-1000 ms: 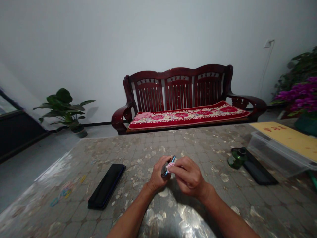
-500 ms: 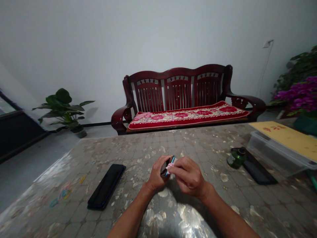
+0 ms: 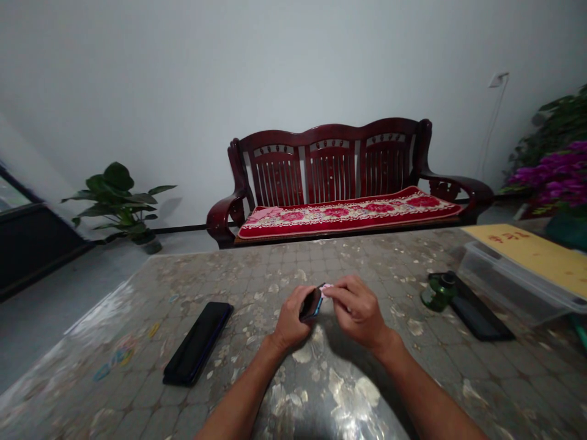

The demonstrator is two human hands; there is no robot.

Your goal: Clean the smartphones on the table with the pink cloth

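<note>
Near the middle of the patterned table [image 3: 238,275], my left hand [image 3: 291,319] is wrapped round a small dark phone [image 3: 312,304] with a blue edge, held tilted above the surface. The fingertips of my right hand [image 3: 358,307] pinch a small pink cloth [image 3: 325,289] at the phone's upper right edge. A larger black phone [image 3: 198,343] lies to the left of my hands. On the right, a green bottle [image 3: 439,293] stands beside another dark flat device [image 3: 481,315].
Coloured bands [image 3: 120,354] lie at the table's left. A clear plastic box [image 3: 509,284] with a yellow sheet [image 3: 532,253] on top sits at the right. Beyond the table are a wooden bench [image 3: 330,165] and a potted plant [image 3: 117,198].
My right hand and the pink cloth have moved up and to the right, from the phone's face to its upper edge. The phone has turned slightly in my left hand.
</note>
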